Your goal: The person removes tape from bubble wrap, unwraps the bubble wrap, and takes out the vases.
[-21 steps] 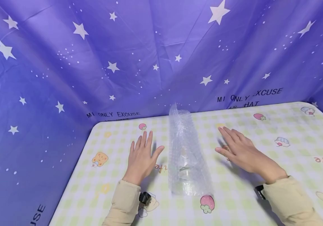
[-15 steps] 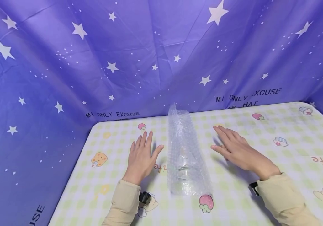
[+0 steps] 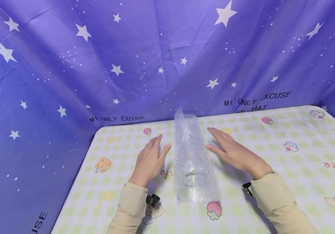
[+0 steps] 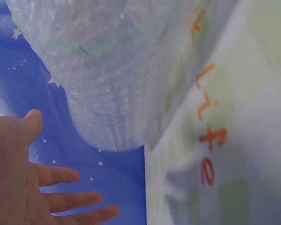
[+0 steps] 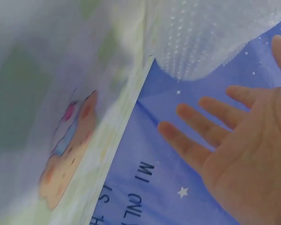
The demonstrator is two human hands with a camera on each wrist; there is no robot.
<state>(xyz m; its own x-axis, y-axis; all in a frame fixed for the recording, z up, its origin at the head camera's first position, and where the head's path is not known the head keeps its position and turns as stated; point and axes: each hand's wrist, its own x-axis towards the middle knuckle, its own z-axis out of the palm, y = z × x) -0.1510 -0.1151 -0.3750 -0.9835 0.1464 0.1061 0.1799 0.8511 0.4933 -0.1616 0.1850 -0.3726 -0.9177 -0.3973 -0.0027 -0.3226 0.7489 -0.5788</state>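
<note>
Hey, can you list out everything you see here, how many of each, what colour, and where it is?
Bubble wrap: 1 bundle, clear, on the table between the hands
Shape inside the wrap: unclear count, clear, toward the near end
Table: 1, white and pale green checks, below the hands
Cartoon prints: several, mixed colours, across the tabletop
Curtain: at least 1, purple-blue with white stars and black lettering, behind and beside the table
Wrist devices: 2, black, one at each cuff
Sleeves: 2, beige, one on each arm
Left hand: 1, bare, left of the wrap
Right hand: 1, bare, right of the wrap
</note>
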